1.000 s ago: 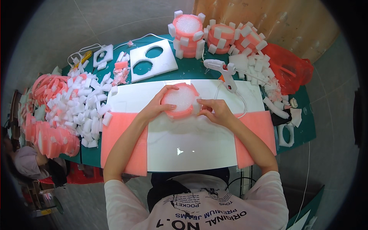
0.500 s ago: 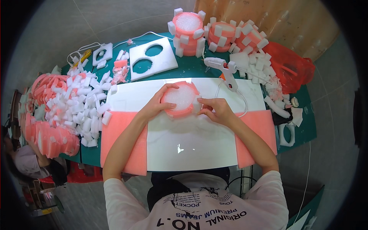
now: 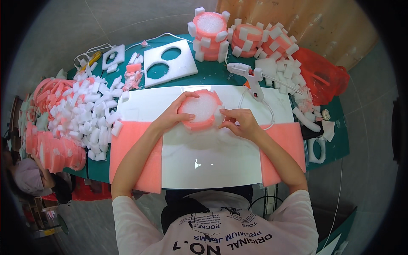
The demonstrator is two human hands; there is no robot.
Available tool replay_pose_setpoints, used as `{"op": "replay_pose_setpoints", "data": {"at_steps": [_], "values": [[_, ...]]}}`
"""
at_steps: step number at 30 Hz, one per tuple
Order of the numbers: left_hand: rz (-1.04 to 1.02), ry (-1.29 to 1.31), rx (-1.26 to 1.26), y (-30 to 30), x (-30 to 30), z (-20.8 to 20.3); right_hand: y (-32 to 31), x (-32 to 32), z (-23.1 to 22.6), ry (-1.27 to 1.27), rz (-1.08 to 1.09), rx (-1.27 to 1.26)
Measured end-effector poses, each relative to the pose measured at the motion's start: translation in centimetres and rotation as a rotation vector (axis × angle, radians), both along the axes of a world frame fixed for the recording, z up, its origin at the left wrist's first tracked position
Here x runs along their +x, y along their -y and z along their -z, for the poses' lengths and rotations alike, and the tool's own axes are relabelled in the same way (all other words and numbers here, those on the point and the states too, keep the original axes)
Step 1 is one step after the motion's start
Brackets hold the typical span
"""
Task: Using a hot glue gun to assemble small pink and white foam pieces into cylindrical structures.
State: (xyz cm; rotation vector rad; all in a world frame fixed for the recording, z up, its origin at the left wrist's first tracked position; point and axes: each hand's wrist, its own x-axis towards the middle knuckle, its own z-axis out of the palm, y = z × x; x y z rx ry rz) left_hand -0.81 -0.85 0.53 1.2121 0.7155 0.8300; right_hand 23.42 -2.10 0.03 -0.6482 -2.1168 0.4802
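A round foam piece (image 3: 199, 109), with a pink rim and a white bubbly centre, is held over the white glossy board (image 3: 211, 165). My left hand (image 3: 173, 115) grips its left side, the thumb lying on the white centre and the fingers around the far rim. At the right edge of the round piece is a small white foam block (image 3: 219, 114). My right hand (image 3: 240, 120) pinches this block between thumb and fingers, against the pink rim. The fingertips partly hide the block.
A white glue gun (image 3: 250, 78) lies at the back right, its cable looping on the board. Heaped white foam blocks (image 3: 91, 110) fill the left. Behind stand stacked foam rounds (image 3: 210, 36), a white sheet with two holes (image 3: 170, 63) and a red bag (image 3: 323, 76). Another person (image 3: 32, 176) sits far left.
The whole view has shifted very slightly. Both hands keep the same hold on the round foam piece and the small block.
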Motion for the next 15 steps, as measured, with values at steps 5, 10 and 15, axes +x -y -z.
{"op": "replay_pose_setpoints", "data": {"at_steps": [5, 10, 15], "values": [[-0.002, 0.007, 0.004, -0.07, -0.03, 0.14, 0.01, -0.03, -0.08, 0.003, 0.006, 0.001], [-0.007, -0.002, 0.013, -0.12, -0.02, 0.23, -0.02, -0.02, 0.06, 0.008, 0.016, -0.009], [-0.007, -0.008, 0.021, -0.11, -0.03, 0.27, 0.00, -0.04, -0.02, 0.018, 0.018, 0.009]]}}
